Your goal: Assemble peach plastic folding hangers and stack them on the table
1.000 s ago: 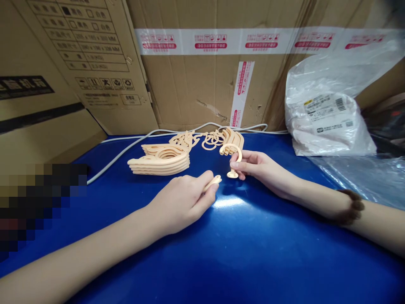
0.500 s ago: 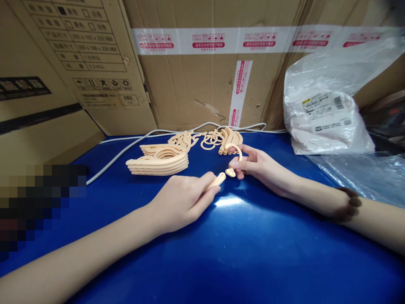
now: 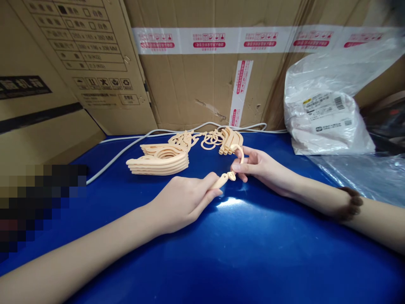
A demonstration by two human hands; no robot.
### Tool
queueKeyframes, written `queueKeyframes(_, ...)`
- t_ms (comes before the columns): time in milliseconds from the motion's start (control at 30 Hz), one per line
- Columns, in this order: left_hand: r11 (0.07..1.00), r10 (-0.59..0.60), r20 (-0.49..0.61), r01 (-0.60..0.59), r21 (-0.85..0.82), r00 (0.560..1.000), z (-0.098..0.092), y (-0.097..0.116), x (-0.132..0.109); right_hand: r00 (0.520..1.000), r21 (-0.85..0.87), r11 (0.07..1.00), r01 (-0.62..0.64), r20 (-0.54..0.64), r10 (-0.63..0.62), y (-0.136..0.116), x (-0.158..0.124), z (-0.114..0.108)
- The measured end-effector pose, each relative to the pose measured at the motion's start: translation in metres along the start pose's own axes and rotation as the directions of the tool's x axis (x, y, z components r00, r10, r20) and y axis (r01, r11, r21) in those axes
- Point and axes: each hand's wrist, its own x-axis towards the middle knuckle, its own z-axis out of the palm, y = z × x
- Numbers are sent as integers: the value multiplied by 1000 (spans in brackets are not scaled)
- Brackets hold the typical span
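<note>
My left hand (image 3: 188,200) is closed around a cream plastic hanger arm (image 3: 220,181); only its tip, with a small hole, pokes out past my thumb and finger. Between the fingers of my right hand (image 3: 256,164) is a cream hanger hook (image 3: 242,157), its curve upward and its round base (image 3: 232,176) low. That base meets or nearly meets the arm's tip; I cannot tell whether they are joined. Behind my left hand lies a stack of hanger arms (image 3: 158,165). Another group of curved hanger arms (image 3: 232,138) is just behind the hook.
A heap of loose hooks (image 3: 209,141) and other cream pieces (image 3: 182,139) lies at the back of the blue table (image 3: 240,253). A grey-white cable (image 3: 117,162) runs behind them. Cardboard boxes (image 3: 190,84) wall the back and left. A plastic bag (image 3: 325,122) stands at right.
Both hands have shifted slightly to the right. The hook has tilted a little, and its base and the arm's tip are closer together. The stacks have not moved.
</note>
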Motion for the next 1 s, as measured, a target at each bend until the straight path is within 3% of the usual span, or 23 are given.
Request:
queueKeyframes(600,1000,-10,36,10,25,999,-2,1,1,999,-23,1000,-5,53,6,0,1,0)
queueKeyframes(1000,999,-26,21,25,35,999,0,0,1,1000,-22,1000,-15,26,15,-2,0,2)
